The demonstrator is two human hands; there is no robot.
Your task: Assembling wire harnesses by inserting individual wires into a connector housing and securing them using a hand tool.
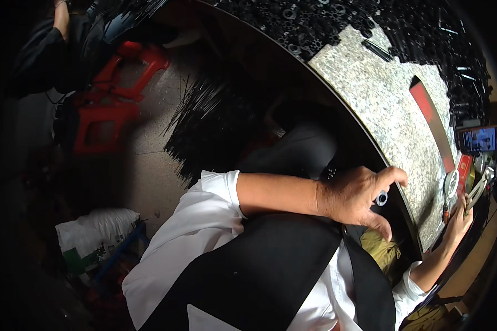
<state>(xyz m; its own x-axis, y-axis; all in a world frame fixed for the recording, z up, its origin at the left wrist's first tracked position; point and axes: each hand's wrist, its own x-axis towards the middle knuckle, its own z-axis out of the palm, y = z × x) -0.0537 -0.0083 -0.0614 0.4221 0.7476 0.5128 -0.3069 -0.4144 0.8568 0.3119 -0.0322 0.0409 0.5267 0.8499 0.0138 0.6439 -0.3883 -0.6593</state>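
A worker's left hand (350, 196), thumb and forefinger spread, frames a small round metal part (381, 198) at the edge of the speckled surface (370, 105); from where I stand, I cannot tell how the hidden fingers grip. The part looks hard, light, perhaps slick, best pinched around its outer wall. The right hand (458, 225) clasps pliers (481, 187), likely stiff and heavier, by the handles. Beyond, black pieces (425, 33) crowd the surface.
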